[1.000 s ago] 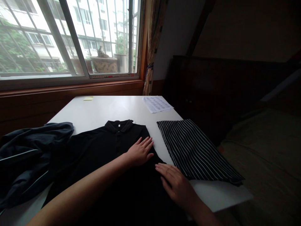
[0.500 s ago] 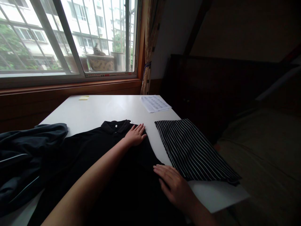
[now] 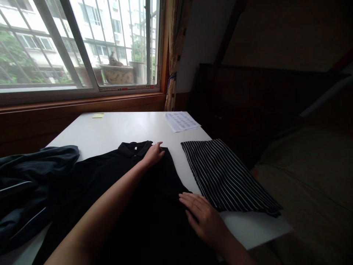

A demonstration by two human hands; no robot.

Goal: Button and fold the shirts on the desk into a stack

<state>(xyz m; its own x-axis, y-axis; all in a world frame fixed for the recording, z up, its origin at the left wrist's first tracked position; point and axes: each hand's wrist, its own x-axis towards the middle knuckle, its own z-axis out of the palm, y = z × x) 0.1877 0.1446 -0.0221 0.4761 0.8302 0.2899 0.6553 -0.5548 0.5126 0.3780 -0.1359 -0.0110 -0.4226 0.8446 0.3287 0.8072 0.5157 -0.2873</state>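
A black polo shirt (image 3: 154, 206) lies spread face up, its collar at the far end. My left hand (image 3: 153, 154) rests on the shirt beside the right side of the collar. Its index finger and thumb stick out apart, while the other fingers are partly hidden. Nearer to me, my right hand (image 3: 202, 215) lies on the shirt's right edge, palm down with fingers stretched out. A small white piece shows at the collar by my left hand; I cannot make out what it is.
The white table (image 3: 124, 125) carries a folded striped cloth (image 3: 226, 176) at right and a dark crumpled garment (image 3: 24, 184) at left. Printed papers (image 3: 182, 121) and a yellow note (image 3: 98, 115) lie at the back. Beyond stands a barred window (image 3: 110, 44) with a curtain (image 3: 172, 81).
My left hand has slid left along the shoulder toward the collar, and its fingers have gone from flat to partly bent. My right hand has barely moved.
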